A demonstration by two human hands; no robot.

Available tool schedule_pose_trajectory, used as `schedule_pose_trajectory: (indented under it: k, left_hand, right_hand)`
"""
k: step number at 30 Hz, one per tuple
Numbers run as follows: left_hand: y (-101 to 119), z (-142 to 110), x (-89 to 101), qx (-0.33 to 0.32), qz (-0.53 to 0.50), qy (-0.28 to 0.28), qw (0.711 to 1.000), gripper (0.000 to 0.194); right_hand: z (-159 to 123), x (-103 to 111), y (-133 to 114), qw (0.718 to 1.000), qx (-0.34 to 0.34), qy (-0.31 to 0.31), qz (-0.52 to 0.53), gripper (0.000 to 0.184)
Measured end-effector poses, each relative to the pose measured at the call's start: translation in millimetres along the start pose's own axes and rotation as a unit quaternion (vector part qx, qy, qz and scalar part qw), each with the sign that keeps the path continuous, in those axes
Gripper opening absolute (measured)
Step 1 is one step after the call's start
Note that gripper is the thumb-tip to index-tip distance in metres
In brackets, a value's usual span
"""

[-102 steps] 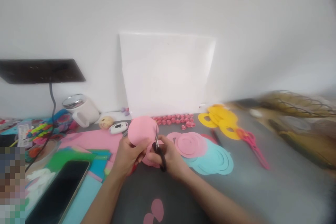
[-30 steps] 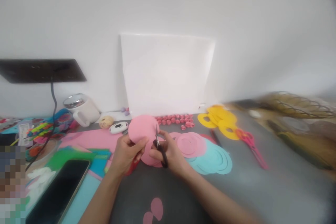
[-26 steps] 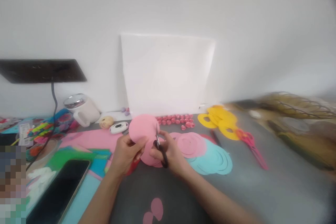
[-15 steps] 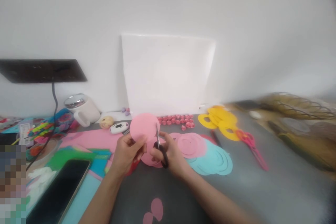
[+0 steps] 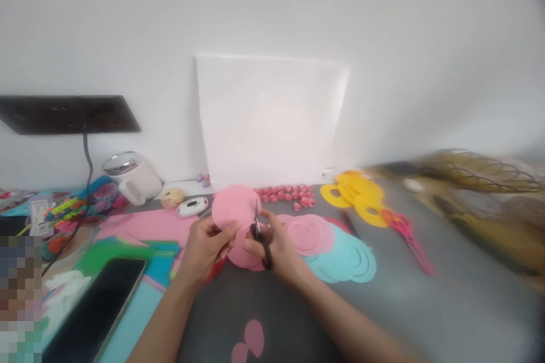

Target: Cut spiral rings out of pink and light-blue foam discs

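Between thumb and fingers, my left hand (image 5: 209, 244) pinches a pink paper circle (image 5: 234, 205) held up above the table. My right hand (image 5: 275, 244) grips black-handled scissors (image 5: 261, 241), thumb and fingers at the loops. The blades point upward and lie at the circle's right edge; how far they part is hard to see. Below and behind my hands more pink paper circles (image 5: 242, 255) lie on the grey table, partly hidden. To the right, pink paper spirals (image 5: 307, 235) overlap light blue ones (image 5: 349, 258). Small pink paper pieces (image 5: 254, 338) lie near the front.
Rows of small rolled pink roses (image 5: 283, 194) sit at the back before a white board (image 5: 272, 119). Yellow paper rings (image 5: 360, 190) and pink scissors (image 5: 409, 238) lie right. At left are a phone (image 5: 100, 312), coloured sheets (image 5: 145, 224), a white mug (image 5: 135, 178) and a cable (image 5: 88, 164).
The pink circle has turned slightly and shifted a little right in my left hand, its edge passing along the scissor blades. Both hands keep their hold and stay nearly in place.
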State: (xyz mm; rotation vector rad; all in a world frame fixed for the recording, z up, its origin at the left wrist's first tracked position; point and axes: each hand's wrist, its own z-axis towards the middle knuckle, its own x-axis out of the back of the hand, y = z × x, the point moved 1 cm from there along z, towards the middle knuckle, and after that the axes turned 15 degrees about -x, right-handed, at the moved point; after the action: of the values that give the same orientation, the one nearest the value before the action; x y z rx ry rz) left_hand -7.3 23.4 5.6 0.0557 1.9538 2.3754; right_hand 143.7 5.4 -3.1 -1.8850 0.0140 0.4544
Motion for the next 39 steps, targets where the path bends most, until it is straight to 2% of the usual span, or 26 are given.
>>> schedule_pose_trajectory:
  k: [14,21,25,32,39]
  left_hand:
    - [4,0,0.8,-0.006,-0.016,0.012,1.000,0.029]
    - [8,-1,-4.7,0.017,-0.054,0.013,0.998,0.030]
    - [8,-1,-6.3,0.027,-0.034,0.025,0.999,0.030]
    - [2,-1,2.6,0.007,0.012,-0.017,1.000,0.032]
    - [2,0,3.6,-0.011,0.006,-0.010,1.000,0.032]
  right_hand:
    - [-6,-4,-6,0.997,-0.041,0.062,-0.034,0.067]
    - [-4,-5,-4,0.996,-0.047,0.056,-0.043,0.068]
    - [-3,-5,0,0.997,-0.043,0.048,-0.048,0.066]
    - [1,2,1,1.000,0.008,0.002,-0.015,0.071]
    - [-2,0,-4,0.999,-0.006,0.008,-0.035,0.070]
